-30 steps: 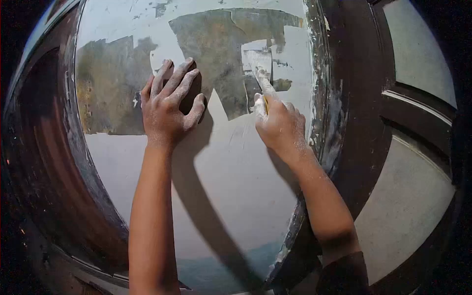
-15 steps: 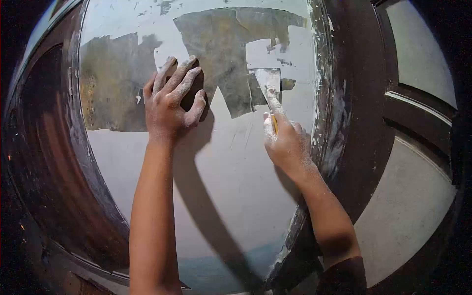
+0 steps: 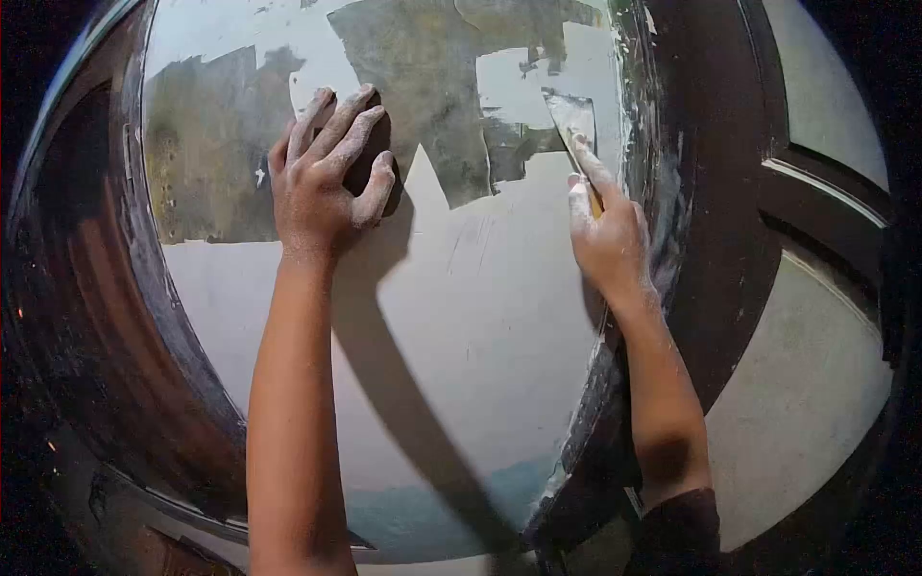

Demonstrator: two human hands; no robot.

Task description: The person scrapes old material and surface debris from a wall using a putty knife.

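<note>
Grip of right hand (image 3: 607, 240) clamped on putty knife (image 3: 573, 117) at far right of panel (image 3: 461, 326); left hand (image 3: 322, 178) flat, fingers apart. Near half coated pale; dark patches (image 3: 206, 163) at far end not yet covered.

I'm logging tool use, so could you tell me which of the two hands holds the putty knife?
The right hand, gripping the putty knife near the right edge of the panel; the left hand lies flat, empty.

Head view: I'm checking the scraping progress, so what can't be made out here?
Handle of the scraper: head view, mostly wrapped by the right hand.
Surface of the panel under the left hand: head view, covered by that hand.
Top of the panel: cut off by the upper edge.
The frame at left: too dark for detail.
</note>
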